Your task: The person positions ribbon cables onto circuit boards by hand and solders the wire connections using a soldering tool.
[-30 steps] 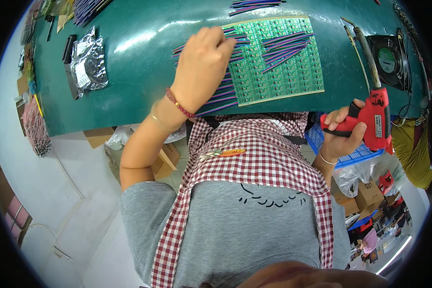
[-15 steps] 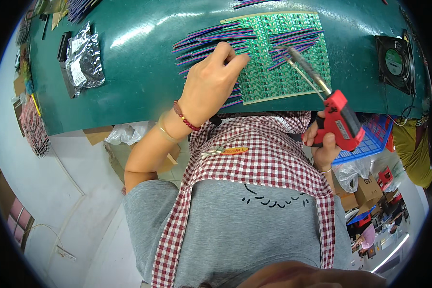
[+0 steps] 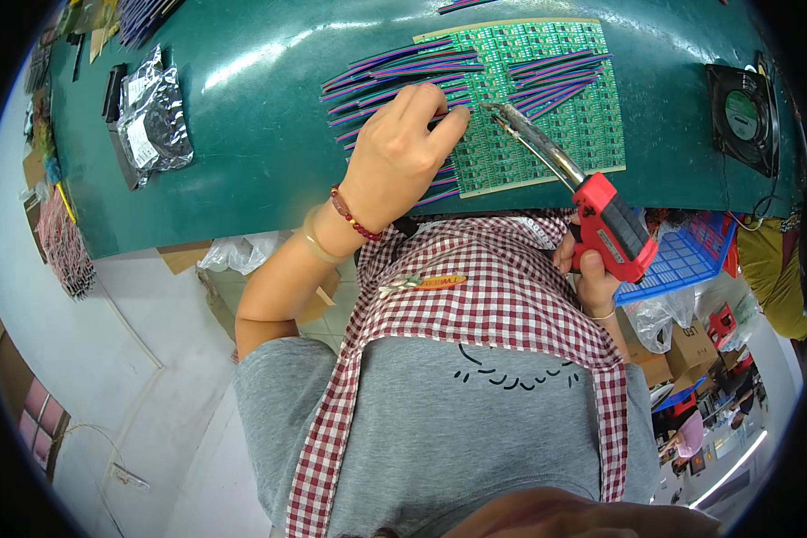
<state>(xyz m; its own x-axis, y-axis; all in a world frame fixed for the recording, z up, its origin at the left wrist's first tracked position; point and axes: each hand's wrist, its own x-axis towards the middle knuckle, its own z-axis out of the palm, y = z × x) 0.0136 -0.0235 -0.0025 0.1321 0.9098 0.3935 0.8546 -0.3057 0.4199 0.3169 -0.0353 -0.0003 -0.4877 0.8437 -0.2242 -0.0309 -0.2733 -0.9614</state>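
Observation:
A green panel of many small circuit boards [image 3: 547,134] lies on the bench. Striped multicolour ribbon cables [image 3: 377,76] fan out over its left side, and another bundle of ribbon cables [image 3: 556,76] rests across its upper right. My left hand [image 3: 403,148] is closed in a pinch at the panel's left part, on a ribbon cable whose end the fingers mostly hide. In my right hand [image 3: 592,273] is the handle of a red soldering gun [image 3: 614,229]. Its metal tip points up-left, close to my left fingertips, over the panel.
On the green bench [image 3: 269,152], a silvery plastic bag [image 3: 157,117] lies at the left and a black square fan [image 3: 742,117] stands at the right. Below the bench edge at the right are a blue plastic crate [image 3: 686,255] and cardboard boxes [image 3: 690,354].
The soldering gun has moved left, its tip passing from the right-hand cable bundle to near my left fingertips. My left hand has barely shifted and stays pinched.

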